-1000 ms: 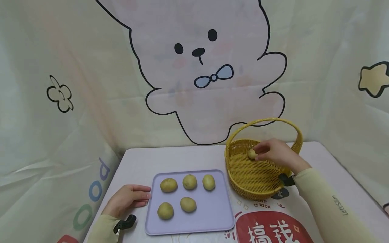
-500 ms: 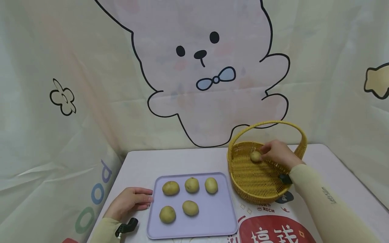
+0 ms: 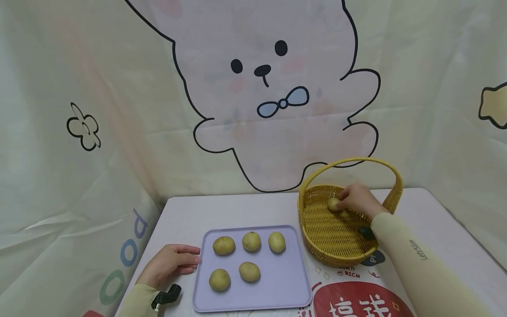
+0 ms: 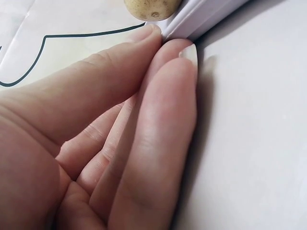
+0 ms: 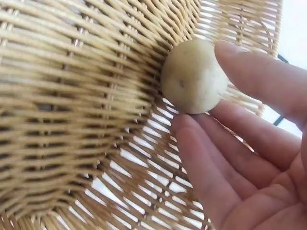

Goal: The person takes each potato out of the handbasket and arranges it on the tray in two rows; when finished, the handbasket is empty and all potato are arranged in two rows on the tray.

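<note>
In the head view, my left hand (image 3: 169,264) rests beside the lilac tray (image 3: 287,286), its fairly straight fingers touching the left rim. The left wrist view shows the thumb and fingertips (image 4: 165,86) close together at the tray's edge, with a potato (image 4: 152,7) just beyond. My right hand (image 3: 359,200) reaches inside the yellow wicker basket (image 3: 336,233). There it pinches a potato (image 5: 194,76) between thumb and fingers, against the woven wall at the back. On the tray lie several potatoes (image 3: 249,271), in two loose rows.
The basket's tall handle (image 3: 358,159) arches above the right hand. Tray and basket stand side by side on a white table (image 3: 233,211). A printed cloth curtain (image 3: 158,167) hangs behind and at both sides. Red lettering (image 3: 358,301) marks the table's front.
My right hand has moved in from just beside the potato in the basket and its fingers have closed on it. The left hand has stayed at the tray. The head view has shifted slightly.
</note>
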`<state>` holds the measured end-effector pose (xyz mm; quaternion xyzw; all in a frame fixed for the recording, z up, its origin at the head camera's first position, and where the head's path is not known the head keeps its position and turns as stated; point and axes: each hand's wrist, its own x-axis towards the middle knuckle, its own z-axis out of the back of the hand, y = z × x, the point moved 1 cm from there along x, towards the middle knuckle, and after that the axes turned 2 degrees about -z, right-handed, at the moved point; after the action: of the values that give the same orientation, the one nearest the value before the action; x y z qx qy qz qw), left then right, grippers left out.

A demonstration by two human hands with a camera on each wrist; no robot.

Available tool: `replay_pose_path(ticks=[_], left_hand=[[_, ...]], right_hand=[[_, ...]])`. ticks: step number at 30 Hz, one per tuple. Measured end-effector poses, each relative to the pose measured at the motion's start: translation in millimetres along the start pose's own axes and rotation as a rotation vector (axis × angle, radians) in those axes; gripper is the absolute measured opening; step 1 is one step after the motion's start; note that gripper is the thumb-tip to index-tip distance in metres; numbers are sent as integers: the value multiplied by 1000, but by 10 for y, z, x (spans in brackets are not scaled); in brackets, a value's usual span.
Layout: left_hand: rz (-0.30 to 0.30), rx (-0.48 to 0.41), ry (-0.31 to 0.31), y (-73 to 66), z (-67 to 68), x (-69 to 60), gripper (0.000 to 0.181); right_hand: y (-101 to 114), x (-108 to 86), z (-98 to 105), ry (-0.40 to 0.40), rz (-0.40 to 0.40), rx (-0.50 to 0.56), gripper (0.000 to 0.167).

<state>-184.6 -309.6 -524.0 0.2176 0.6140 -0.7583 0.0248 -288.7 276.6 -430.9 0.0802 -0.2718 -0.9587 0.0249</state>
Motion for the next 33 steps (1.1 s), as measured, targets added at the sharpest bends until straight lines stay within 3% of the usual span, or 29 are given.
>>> replay_pose_path(ticks=[22, 28, 33], left_hand=[[-2, -4, 9, -6, -66, -1, 50], [12, -16, -5, 2, -39, -8, 49], [13, -40, -6, -21, -28, 0, 49]], right_hand=[[83, -35, -90, -10, 24, -2, 49], [339, -233, -7, 0, 54, 35, 47], [540, -541, 46, -44, 109, 60, 47]])
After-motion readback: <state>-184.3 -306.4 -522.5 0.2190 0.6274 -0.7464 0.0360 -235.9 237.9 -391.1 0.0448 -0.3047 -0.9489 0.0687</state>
